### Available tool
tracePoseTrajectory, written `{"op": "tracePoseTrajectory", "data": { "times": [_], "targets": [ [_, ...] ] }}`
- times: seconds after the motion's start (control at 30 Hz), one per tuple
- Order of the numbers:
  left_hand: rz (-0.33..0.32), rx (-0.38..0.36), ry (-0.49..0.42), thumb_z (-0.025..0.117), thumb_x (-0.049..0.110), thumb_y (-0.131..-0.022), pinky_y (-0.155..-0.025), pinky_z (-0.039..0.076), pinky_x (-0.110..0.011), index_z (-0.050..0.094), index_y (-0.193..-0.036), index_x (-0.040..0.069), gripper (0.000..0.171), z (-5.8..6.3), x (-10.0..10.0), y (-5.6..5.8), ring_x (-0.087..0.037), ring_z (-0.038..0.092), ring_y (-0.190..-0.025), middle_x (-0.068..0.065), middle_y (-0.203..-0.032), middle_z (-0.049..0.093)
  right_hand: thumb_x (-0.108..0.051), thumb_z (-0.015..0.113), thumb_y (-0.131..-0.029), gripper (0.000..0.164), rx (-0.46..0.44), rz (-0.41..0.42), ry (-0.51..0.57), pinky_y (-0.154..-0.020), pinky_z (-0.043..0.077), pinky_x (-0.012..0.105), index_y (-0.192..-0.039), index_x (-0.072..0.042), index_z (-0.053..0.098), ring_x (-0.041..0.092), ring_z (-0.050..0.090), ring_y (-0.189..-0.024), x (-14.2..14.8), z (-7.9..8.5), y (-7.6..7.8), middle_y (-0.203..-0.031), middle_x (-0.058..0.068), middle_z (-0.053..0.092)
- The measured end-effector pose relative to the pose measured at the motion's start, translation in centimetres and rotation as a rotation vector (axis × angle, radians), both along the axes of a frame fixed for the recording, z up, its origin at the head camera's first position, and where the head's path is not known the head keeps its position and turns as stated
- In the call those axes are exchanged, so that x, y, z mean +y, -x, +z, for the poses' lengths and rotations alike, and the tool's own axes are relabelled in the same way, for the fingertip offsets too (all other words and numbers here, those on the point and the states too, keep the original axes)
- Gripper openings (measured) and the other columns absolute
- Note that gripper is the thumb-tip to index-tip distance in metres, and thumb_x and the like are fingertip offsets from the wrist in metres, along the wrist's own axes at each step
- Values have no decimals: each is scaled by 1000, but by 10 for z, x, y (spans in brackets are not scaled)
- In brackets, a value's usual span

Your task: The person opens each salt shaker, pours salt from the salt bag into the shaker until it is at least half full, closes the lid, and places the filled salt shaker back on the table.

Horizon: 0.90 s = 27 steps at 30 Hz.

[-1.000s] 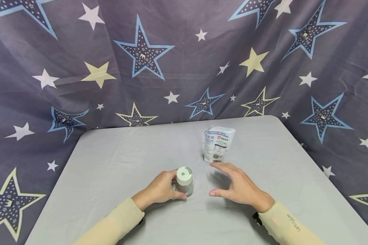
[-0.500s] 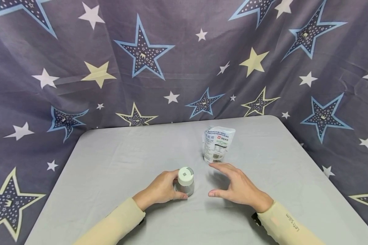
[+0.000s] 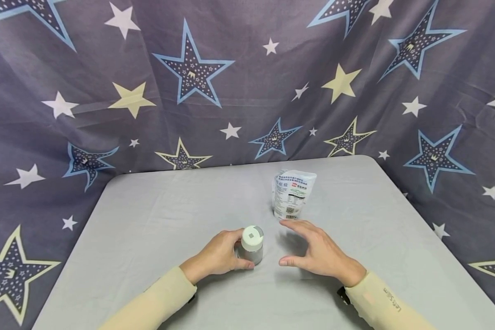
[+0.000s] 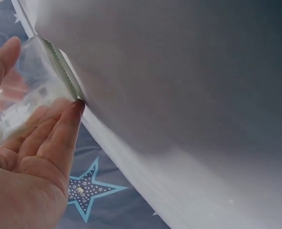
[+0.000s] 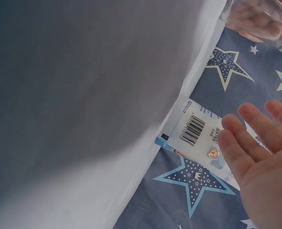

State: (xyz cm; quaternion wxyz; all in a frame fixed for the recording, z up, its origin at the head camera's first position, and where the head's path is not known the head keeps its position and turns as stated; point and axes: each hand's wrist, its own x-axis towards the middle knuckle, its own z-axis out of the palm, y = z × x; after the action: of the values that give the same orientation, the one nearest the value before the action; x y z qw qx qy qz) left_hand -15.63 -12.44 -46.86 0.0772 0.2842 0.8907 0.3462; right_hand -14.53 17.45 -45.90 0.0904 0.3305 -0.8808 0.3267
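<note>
My left hand [image 3: 216, 254] grips a small clear seasoning jar [image 3: 252, 256] with a pale green lid. The jar is upright; whether its base touches the table, I cannot tell. In the left wrist view, thumb and fingers wrap the clear jar [image 4: 34, 76] from both sides, and something whitish shows through its wall. To the right, my right hand [image 3: 319, 250] is held with fingers and thumb spread apart, nothing between them. Just beyond its fingertips in the head view stands a white printed pouch [image 3: 293, 195]; the right wrist view shows a barcode on the pouch [image 5: 198, 129].
A light grey cloth covers the table [image 3: 169, 206]. Behind it and along both sides hangs a dark curtain [image 3: 247, 82] printed with stars. The pouch stands towards the back right of the table.
My left hand and the jar have shifted slightly to the right. The right hand has drifted a touch left, still spread. The pouch stays in place.
</note>
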Motion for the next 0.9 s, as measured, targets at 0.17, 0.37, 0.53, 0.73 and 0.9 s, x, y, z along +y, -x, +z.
{"op": "tracePoseTrajectory", "data": {
  "times": [0.17, 0.37, 0.53, 0.73, 0.9],
  "targets": [
    [2, 12, 3, 96, 31, -71, -93, 54, -39, 66, -129, 20, 66, 1, 2, 0, -13, 68, -106, 9, -117, 72, -64, 83, -76, 90, 3, 2, 3, -107, 47, 45, -147, -16, 55, 21, 56, -132, 0, -1, 0, -145, -1, 58],
    [5, 11, 7, 96, 31, -71, -91, 54, -37, 67, -127, 21, 64, 1, 4, 0, -13, 68, -104, 9, -115, 72, -63, 83, -76, 89, 1, 6, 9, -107, 47, 45, -147, -17, 55, 20, 56, -132, -1, -1, 0, -145, -2, 58],
    [1, 16, 6, 96, 30, -71, -90, 54, -38, 67, -126, 19, 63, 3, 6, -1, -13, 68, -104, 8, -115, 73, -63, 83, -76, 89, -5, 6, 15, -107, 47, 45, -146, -16, 56, 20, 55, -132, -3, 0, -1, -144, -1, 59],
    [-5, 5, 19, 95, 30, -72, -90, 54, -36, 67, -125, 20, 61, 4, 8, -2, -11, 67, -102, 9, -113, 73, -63, 83, -75, 89, -8, 13, 25, -108, 46, 45, -146, -16, 56, 20, 55, -133, -6, 0, -2, -144, -1, 59],
    [-5, 35, 30, 95, 30, -70, -85, 53, -34, 68, -121, 20, 58, 5, 10, -3, -11, 67, -96, 9, -106, 72, -63, 84, -75, 88, -18, 23, 38, -108, 46, 44, -145, -16, 57, 18, 55, -133, -9, 0, -2, -144, -4, 59]
  ]
}}
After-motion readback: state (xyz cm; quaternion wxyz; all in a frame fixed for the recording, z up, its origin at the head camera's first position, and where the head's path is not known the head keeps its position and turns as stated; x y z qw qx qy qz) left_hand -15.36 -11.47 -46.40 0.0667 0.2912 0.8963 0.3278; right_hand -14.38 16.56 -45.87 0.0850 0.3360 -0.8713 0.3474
